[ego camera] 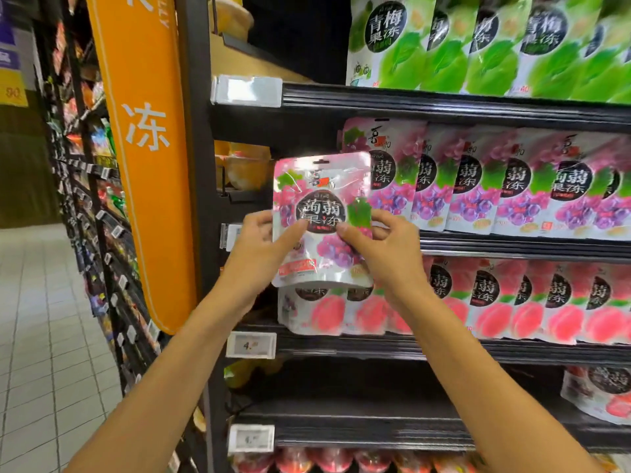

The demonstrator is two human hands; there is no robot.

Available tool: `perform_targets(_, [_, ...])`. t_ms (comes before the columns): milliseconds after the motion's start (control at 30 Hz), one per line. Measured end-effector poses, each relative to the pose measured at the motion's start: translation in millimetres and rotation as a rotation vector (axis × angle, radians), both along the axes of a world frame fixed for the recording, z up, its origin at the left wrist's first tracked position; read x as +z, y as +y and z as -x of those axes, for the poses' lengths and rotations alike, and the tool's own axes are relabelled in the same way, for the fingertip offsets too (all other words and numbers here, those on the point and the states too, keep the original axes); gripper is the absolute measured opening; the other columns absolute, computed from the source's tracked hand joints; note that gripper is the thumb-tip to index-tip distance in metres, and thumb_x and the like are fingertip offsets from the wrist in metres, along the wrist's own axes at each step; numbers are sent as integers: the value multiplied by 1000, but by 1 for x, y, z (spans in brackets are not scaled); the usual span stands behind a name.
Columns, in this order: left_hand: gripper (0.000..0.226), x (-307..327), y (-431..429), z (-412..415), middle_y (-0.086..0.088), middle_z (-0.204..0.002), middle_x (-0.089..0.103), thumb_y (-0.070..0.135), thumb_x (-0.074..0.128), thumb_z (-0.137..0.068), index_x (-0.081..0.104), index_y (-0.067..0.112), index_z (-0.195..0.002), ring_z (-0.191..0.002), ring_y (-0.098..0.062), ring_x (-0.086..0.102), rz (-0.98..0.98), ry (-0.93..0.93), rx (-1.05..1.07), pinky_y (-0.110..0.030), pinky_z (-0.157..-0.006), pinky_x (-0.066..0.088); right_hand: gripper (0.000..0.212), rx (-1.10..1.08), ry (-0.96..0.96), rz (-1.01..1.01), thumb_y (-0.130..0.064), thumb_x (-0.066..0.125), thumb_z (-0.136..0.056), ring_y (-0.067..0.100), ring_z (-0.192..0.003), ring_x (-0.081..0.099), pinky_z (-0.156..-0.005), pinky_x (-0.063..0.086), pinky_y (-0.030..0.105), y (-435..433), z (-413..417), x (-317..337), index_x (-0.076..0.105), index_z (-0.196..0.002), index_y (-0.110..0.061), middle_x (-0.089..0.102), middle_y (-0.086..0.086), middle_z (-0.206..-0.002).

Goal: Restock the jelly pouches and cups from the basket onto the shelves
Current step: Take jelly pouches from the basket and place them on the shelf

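Bare throughout, left forearm (177, 370) and right forearm (478, 370) long and slim, left hand (263, 247) and right hand (386, 254) with short, plain thumbnails (342, 229).

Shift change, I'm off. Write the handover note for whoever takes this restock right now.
Hands: left hand and right hand both grip one grape pouch, upright, in front of the left end of the grape row.
Done: grape row and peach row below look well filled.
To do: set this pouch into the grape row; basket not in view, remaining stock unknown.
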State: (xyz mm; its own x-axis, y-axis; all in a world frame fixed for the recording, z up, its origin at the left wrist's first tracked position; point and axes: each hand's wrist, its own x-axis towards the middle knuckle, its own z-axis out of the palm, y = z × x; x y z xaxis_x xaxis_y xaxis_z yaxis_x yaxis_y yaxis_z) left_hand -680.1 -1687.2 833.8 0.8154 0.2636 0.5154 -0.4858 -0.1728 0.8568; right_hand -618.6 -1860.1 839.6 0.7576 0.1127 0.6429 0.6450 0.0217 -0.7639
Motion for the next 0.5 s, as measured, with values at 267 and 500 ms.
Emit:
perform_targets(267, [60, 26, -21, -39, 3, -142, 43, 24, 70, -88, 43, 19, -141, -130, -13, 44, -383, -192, 304, -32, -105, 43, 19, -242, 41, 35, -25, 81, -78, 25, -83, 71, -77, 58, 47, 17, -46, 60, 74, -93, -17, 75, 9, -89])
perform_targets(500, [62, 32, -31, -65, 0, -142, 47, 17, 72, -85, 45, 16, -140, -130, -15, 43, -490, -234, 369, -26, -107, 36, 8, -419, 21, 52, -29, 70, -86, 12, -67, 65, -64, 54, 34, 23, -56, 66, 66, -81, -34, 70, -10, -76])
